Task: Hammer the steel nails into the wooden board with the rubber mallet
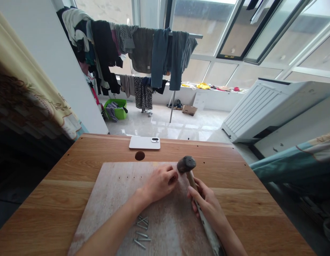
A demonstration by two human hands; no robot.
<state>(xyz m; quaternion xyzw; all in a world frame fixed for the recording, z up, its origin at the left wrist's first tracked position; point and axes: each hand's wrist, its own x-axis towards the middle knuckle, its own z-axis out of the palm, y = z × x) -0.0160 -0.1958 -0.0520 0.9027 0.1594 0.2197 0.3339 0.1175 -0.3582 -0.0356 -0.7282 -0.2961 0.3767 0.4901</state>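
Note:
My right hand (204, 201) is wrapped around the wooden handle of a hammer (186, 164), whose dark head is raised just right of my left hand. My left hand (161, 182) rests over the upper part of a worn wooden board (108, 199), fingers curled into a pinch. Whatever sits between those fingertips is hidden from view. Several loose nails (142, 234) lie on the board near my left forearm. A row of small dark dots runs along the board's upper left; I cannot tell whether they are nail heads or holes.
The board lies on a wooden table (250, 199). Past its far edge are a white phone (144, 143) and a round hole in the tabletop. Beyond the table stand a rack of hanging clothes (143, 49), a green basin (120, 113) and a white cabinet (260, 106).

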